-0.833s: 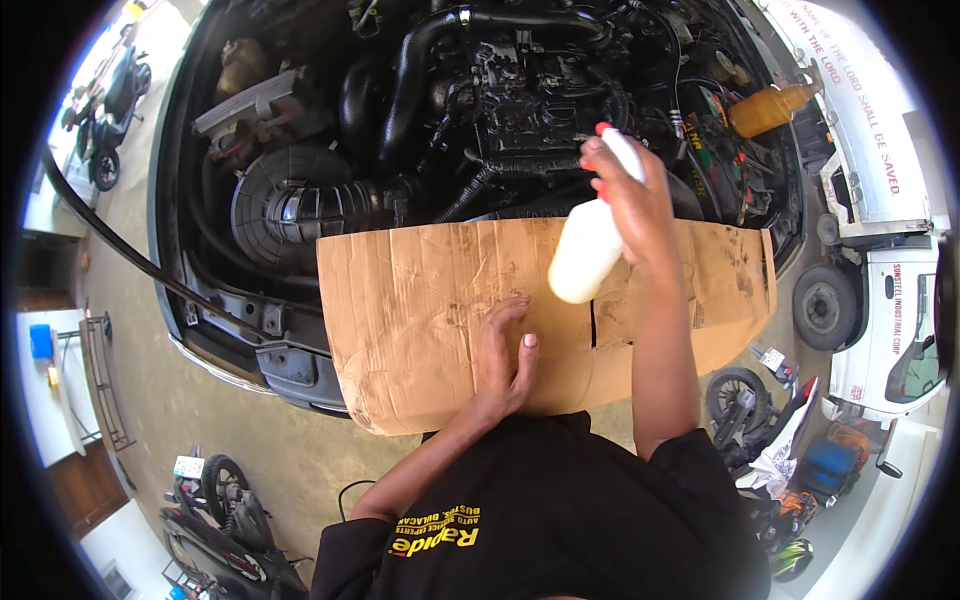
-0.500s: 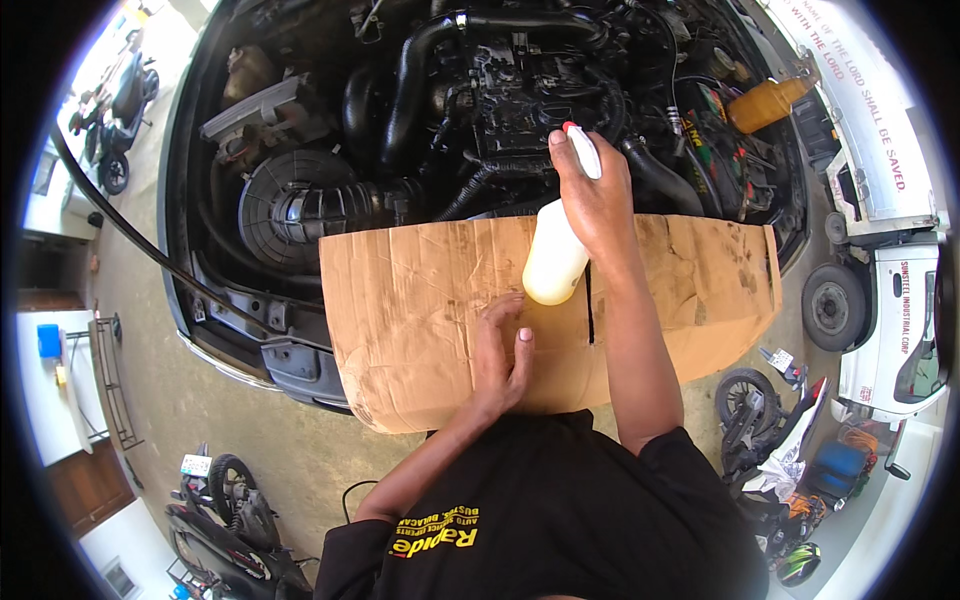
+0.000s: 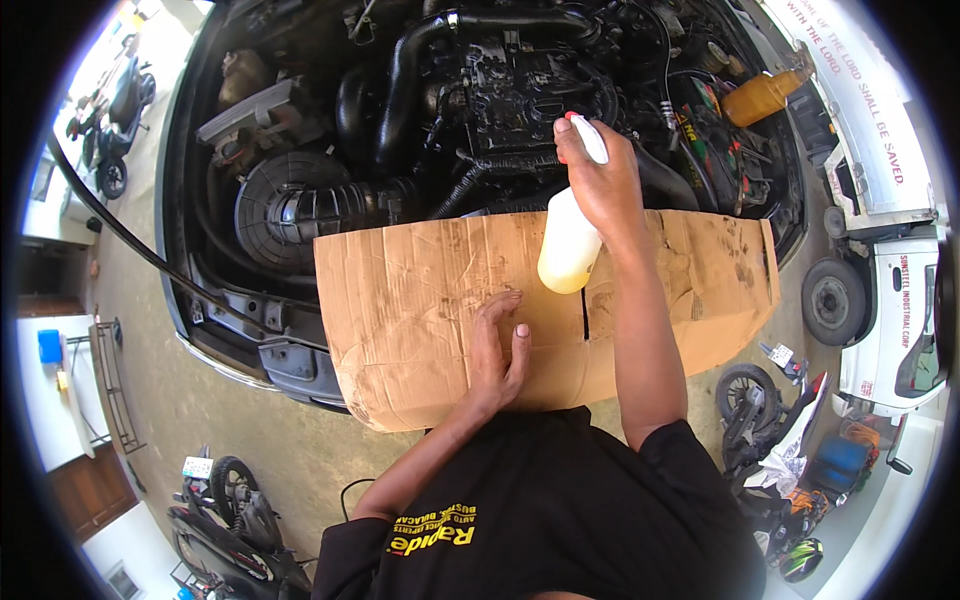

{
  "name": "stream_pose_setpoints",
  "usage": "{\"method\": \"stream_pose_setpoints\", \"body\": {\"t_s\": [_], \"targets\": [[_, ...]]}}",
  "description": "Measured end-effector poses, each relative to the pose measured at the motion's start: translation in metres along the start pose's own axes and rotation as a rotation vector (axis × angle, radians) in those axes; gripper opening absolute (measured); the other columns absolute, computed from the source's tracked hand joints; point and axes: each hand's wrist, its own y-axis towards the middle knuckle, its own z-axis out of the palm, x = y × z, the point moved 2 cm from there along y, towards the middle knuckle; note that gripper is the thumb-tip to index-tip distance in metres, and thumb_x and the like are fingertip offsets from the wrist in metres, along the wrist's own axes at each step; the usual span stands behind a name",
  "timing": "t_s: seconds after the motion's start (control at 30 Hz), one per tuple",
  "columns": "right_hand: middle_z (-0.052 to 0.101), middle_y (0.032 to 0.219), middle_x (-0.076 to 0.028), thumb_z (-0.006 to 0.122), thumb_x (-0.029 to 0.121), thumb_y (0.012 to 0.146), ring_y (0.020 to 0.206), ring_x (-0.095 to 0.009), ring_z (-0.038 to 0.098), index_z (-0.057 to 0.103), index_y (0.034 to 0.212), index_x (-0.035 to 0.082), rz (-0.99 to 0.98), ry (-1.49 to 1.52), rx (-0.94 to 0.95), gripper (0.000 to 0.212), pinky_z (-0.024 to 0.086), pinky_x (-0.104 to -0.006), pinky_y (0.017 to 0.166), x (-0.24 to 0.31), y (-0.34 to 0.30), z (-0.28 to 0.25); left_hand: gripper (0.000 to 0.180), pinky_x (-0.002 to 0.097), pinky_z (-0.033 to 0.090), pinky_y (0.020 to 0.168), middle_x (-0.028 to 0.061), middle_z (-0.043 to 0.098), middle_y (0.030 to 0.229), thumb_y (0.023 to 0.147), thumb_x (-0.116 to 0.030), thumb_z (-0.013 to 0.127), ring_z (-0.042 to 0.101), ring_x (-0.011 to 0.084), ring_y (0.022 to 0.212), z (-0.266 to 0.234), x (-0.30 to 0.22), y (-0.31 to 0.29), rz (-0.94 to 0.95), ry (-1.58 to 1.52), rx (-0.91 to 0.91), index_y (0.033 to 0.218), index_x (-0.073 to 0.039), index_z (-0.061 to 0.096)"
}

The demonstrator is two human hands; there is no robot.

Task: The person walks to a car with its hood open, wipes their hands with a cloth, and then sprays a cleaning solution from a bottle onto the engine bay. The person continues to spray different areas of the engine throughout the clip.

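Observation:
My right hand (image 3: pixel 610 185) is wrapped round the neck of a spray bottle (image 3: pixel 570 245), white and translucent with yellowish liquid low inside and a red and white spray head. The bottle is tilted, its head toward the dark, wet-looking engine (image 3: pixel 525 100) and its base above a stained cardboard sheet (image 3: pixel 400 290). That sheet lies over the front edge of the engine bay. Against it rests my left hand (image 3: pixel 498 350), fingers apart and holding nothing.
A round air filter housing (image 3: pixel 285 205) sits left in the bay. At the right, an amber bottle (image 3: pixel 760 98) lies beside the battery (image 3: pixel 725 160). A black prop rod (image 3: pixel 150 245) slants along the left. Motorcycles (image 3: pixel 225 525) and a white truck (image 3: pixel 890 320) stand around.
My right hand has moved the spray bottle slightly right and away from me, toward the engine. My left hand stays nearly still on the cardboard.

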Motion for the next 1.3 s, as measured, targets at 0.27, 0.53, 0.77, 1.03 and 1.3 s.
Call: {"method": "stream_pose_setpoints", "body": {"t_s": [0.27,0.53,0.77,1.03,1.3], "targets": [[0.071,0.087,-0.003,0.076,0.043,0.112,0.078,-0.011,0.062,0.077,0.104,-0.003,0.168,0.193,0.067,0.046,0.052,-0.0309,0.075,0.002,0.022,-0.042,0.034,0.0479,0.053,0.114,0.0257,0.066,0.143,0.11,-0.001,0.064,0.066,0.0402,0.132,0.0,-0.001,0.001,-0.016,0.018,0.01,0.143,0.005,0.057],[0.069,0.083,-0.003,0.074,0.038,0.112,0.077,-0.01,0.062,0.077,0.102,-0.004,0.123,0.146,0.029,0.043,0.052,-0.0316,0.073,-0.029,0.047,-0.07,0.033,0.0466,0.053,0.113,0.0245,0.066,0.141,0.111,-0.002,0.063,0.067,0.0387,0.13,0.004,-0.003,0.0,-0.056,0.051,-0.012,0.143,0.005,0.058],[0.07,0.085,-0.003,0.074,0.034,0.112,0.077,-0.011,0.062,0.077,0.103,-0.005,0.12,0.344,0.072,0.04,0.052,-0.031,0.074,-0.046,0.056,-0.105,0.03,0.0443,0.055,0.112,0.0223,0.068,0.14,0.114,-0.005,0.06,0.069,0.0349,0.128,0.012,0.009,-0.006,-0.09,0.002,-0.09,0.143,0.005,0.059],[0.071,0.085,-0.004,0.074,0.038,0.11,0.079,-0.012,0.065,0.076,0.098,-0.001,0.231,0.302,0.154,0.041,0.052,-0.0336,0.076,-0.071,0.046,-0.136,0.025,0.0393,0.057,0.11,0.0187,0.069,0.14,0.119,-0.007,0.054,0.071,0.0267,0.127,0.016,0.016,-0.011,-0.222,-0.099,-0.129,0.141,0.003,0.06],[0.078,0.101,-0.022,0.071,0.045,0.108,0.092,-0.036,0.074,0.079,0.114,-0.003,0.31,0.225,0.203,0.049,0.057,-0.0466,0.088,-0.101,0.03,-0.158,0.025,0.0347,0.056,0.107,0.0153,0.069,0.139,0.12,-0.007,0.053,0.069,0.0201,0.126,0.015,0.014,-0.011,-0.21,-0.109,-0.126,0.141,0.002,0.061]]}}
